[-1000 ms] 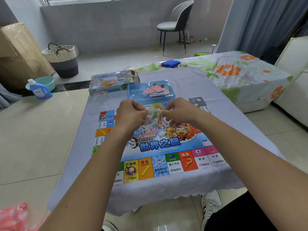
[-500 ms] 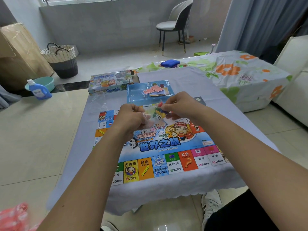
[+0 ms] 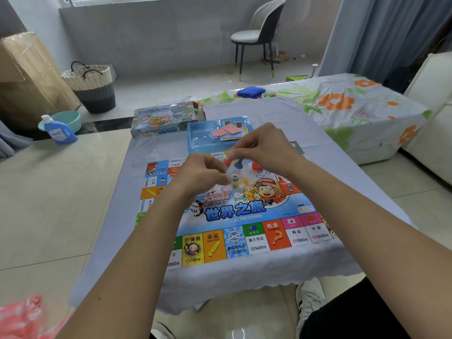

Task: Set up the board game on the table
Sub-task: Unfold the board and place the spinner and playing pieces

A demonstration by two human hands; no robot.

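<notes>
Pinching clear bag of pieces (image 3: 236, 173), both hands (image 3: 200, 174) (image 3: 264, 149) above board (image 3: 244, 211).

- Both forearms extend forward from the lower edge of view and converge at mid-frame.
- Left hand (image 3: 199, 176): back facing the camera, fingers curled inward, fingertips pinching something small; what it is cannot be made out.
- Right hand (image 3: 263, 148): raised slightly higher, fingers bent, thumb and forefinger pinched together.
- The hands sit close together, fingertips nearly meeting.
</notes>
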